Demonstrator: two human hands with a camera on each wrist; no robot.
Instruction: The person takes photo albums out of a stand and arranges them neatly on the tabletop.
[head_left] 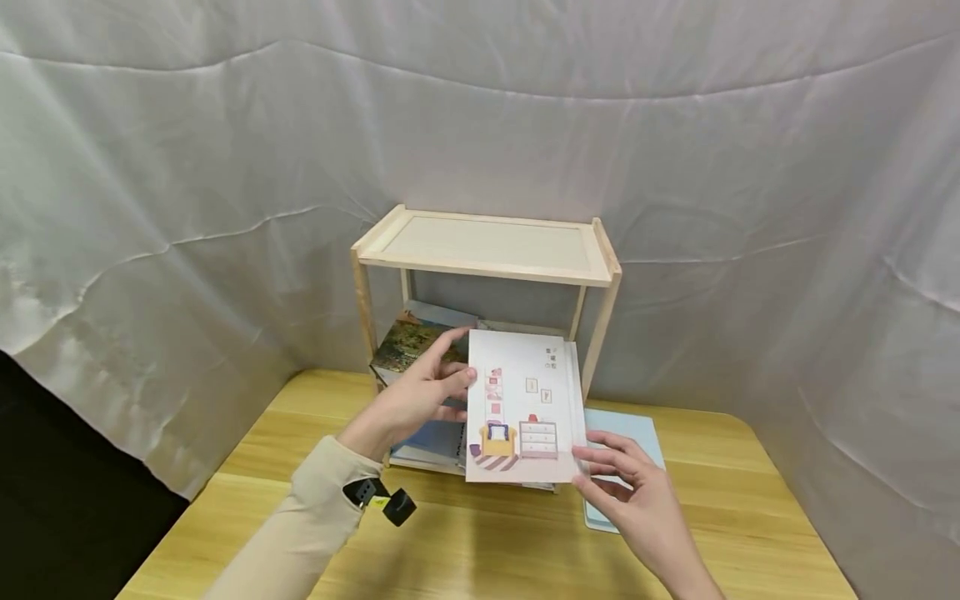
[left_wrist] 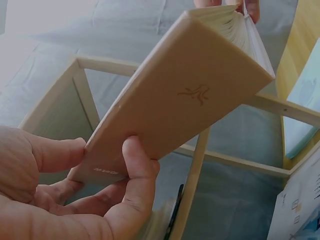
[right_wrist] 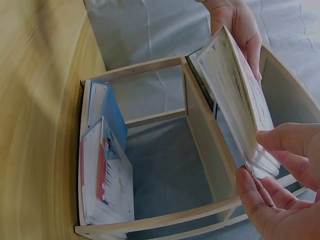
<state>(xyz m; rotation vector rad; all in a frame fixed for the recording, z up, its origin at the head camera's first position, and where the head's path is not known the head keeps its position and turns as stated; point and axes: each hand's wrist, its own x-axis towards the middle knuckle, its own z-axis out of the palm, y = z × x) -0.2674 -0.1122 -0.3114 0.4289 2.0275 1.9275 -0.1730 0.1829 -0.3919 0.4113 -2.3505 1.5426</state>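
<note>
wooden rack [head_left: 487, 242] holds books [right_wrist: 117, 180]; hands [head_left: 408, 404] [head_left: 633, 487] grip another book [head_left: 517, 387].

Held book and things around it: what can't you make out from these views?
- Head: the held book has lettering too small to read.
- Head: landscape cover, partly hidden by the left hand.
- Head: pale blue book, partly hidden by the right hand.
- Left wrist: right hand, mostly cut off by the top edge.

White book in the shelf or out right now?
Out: left hand and right hand hold the white book in front of the shelf.
</note>
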